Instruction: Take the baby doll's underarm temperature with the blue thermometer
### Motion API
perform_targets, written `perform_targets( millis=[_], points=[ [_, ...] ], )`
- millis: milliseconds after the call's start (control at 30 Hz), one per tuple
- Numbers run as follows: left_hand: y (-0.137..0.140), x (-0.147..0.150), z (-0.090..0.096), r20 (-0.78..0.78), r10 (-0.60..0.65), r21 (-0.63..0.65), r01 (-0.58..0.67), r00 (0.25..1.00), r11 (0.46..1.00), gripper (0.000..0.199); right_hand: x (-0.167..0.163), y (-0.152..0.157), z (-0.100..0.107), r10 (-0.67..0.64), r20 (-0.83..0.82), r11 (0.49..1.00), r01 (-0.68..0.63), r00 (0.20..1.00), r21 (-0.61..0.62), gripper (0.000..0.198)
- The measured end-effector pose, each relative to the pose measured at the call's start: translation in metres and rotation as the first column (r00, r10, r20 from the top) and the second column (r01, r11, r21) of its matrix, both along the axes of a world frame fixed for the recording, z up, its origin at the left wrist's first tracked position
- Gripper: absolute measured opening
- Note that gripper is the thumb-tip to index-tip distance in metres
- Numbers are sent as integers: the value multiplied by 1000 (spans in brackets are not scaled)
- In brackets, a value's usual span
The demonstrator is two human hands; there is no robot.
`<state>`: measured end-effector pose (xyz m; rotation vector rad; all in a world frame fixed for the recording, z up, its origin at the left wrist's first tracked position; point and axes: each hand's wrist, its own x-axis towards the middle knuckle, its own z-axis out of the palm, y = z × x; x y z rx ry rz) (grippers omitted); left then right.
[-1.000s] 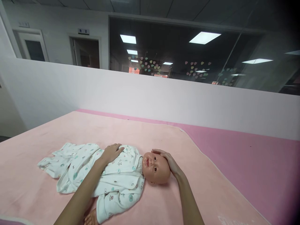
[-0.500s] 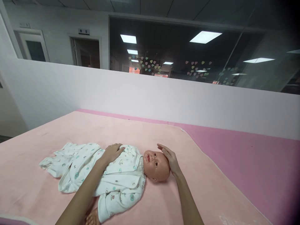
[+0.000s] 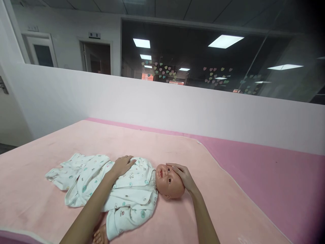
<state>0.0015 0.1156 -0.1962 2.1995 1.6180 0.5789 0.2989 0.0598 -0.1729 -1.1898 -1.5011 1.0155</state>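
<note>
A baby doll lies on its back on a pale pink blanket, head to the right. It wears a white patterned romper whose empty legs trail off to the left. My left hand rests flat on the doll's chest, fingers spread. My right hand lies over the top of the doll's head, fingers draped across the forehead. One bare doll hand sticks out of a sleeve near the bottom edge.
The blanket covers a darker pink surface that runs on to the right. A low white partition wall stands behind it, with dark glass windows above and a doorway at the far left.
My right hand lifted slightly off the doll's head and then settled back over the forehead. My left hand stayed on the chest. The view shifted a little.
</note>
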Motion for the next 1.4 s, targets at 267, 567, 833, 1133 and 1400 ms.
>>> perform_targets(
  millis=[267,567,833,1133,1400],
  points=[
    [-1,1,1,8,0,-2,0,1000,1000,50,1,1,-1,-32,3,999,32,999,24,41],
    [1,1,-1,-5,1,10,-1,1000,1000,50,6,5,-7,-35,-23,999,35,999,21,55],
    [1,1,-1,-7,-10,27,11,1000,1000,50,1,0,2,37,13,999,-37,999,-23,35],
    [3,0,-4,8,-11,29,11,1000,1000,50,1,-1,3,20,12,999,-20,1000,-39,35],
    [3,1,-3,8,-16,26,15,1000,1000,50,5,3,-5,-16,11,1000,16,1000,-17,46]
  ],
)
